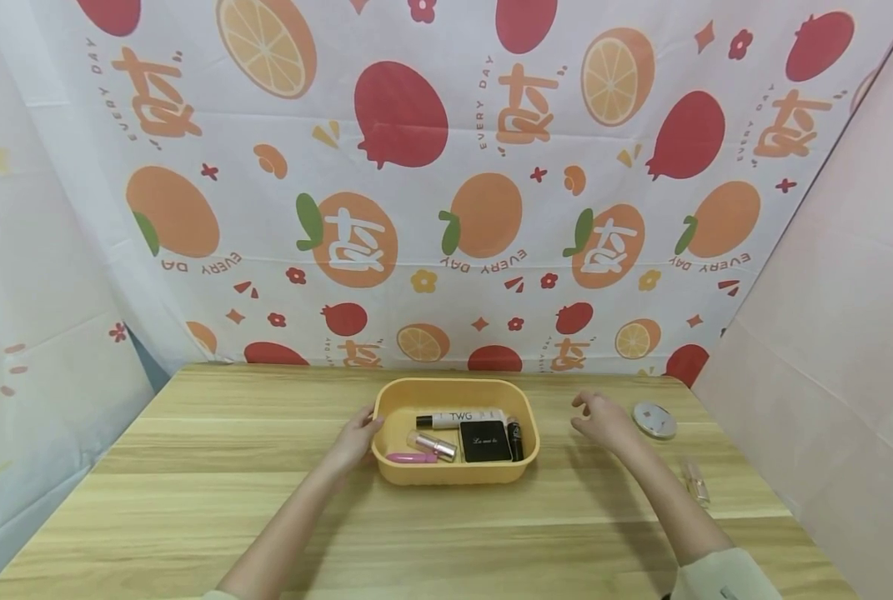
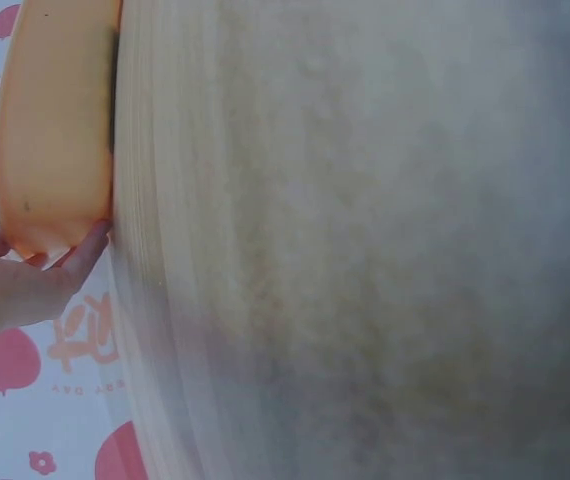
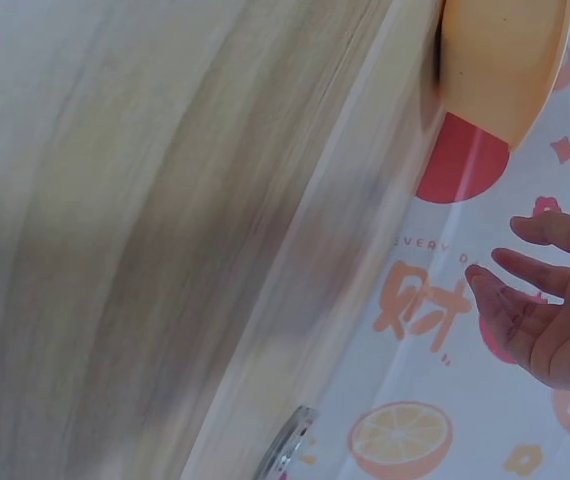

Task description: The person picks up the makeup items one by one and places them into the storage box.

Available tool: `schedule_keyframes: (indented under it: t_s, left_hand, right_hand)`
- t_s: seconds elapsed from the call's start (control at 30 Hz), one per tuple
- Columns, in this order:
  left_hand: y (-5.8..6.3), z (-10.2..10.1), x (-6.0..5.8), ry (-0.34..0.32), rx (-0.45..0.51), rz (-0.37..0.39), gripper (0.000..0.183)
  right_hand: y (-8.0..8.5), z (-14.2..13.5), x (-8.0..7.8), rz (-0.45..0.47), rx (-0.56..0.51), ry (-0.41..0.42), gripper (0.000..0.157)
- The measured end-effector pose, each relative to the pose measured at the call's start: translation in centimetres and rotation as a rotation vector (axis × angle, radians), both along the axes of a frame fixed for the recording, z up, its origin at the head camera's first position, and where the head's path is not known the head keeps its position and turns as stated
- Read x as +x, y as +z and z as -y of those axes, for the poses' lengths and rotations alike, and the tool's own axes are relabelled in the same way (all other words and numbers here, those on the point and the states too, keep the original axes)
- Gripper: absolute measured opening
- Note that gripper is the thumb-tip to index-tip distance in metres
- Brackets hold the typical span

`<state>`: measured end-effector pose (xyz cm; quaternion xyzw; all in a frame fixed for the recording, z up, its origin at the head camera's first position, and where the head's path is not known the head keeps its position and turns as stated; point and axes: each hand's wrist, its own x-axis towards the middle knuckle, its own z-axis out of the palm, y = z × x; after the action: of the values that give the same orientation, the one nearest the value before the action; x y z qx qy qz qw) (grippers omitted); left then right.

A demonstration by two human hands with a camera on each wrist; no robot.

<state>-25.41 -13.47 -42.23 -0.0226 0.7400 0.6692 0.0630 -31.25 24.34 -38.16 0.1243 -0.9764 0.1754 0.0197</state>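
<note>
In the head view, the left hand grips the left end of the yellow tray, a black case inside it; right of the tray, the right hand is empty, loosely curled. Left wrist view: fingers touch the tray's end. Right wrist view: the right hand hangs apart from the tray.

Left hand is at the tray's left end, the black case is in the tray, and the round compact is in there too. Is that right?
No, the round compact is not in the tray: the head view shows it on the table, to the right of the right hand. The rest stands: left hand at the tray's left end, black case in the tray.
</note>
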Motion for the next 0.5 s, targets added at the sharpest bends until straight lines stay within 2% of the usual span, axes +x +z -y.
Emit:
schedule_keyframes:
  t_s: [0.27,0.5]
  left_hand:
    - [0.2,0.0,0.0,0.007,-0.01,0.009,0.049]
    - [-0.2,0.0,0.0,0.002,0.002,0.006,0.05]
  right_hand:
    - [-0.3,-1.2,0.2,-0.015,-0.002,-0.003,0.028]
    - [-0.3,-1.9,0.7,0.003,0.018,0.01,0.029]
